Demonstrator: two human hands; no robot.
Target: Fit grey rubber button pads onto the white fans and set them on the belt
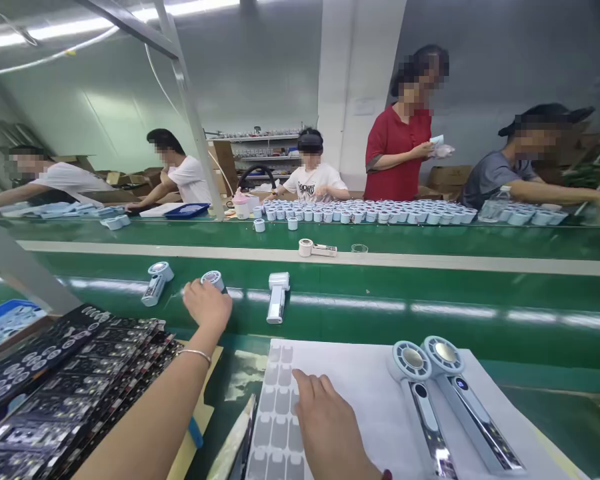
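Note:
My left hand (207,307) reaches out over the green conveyor belt (360,293) and is closed round a small white hand-held fan (213,279), whose round head shows above my fingers. My right hand (325,417) lies near me on a white sheet of grey stickers (280,407), fingers flat and apart, holding nothing. Two more white fans (433,400) lie side by side on the white sheet to the right of that hand. Other fans lie on the belt: one to the left (157,283) and one to the right (278,297) of my left hand.
A fanned stack of black printed cards (65,393) covers the left of my bench beside a blue tray (5,320). Several people sit or stand across the line behind rows of small white round parts (360,213). A metal frame post (190,113) rises on the left.

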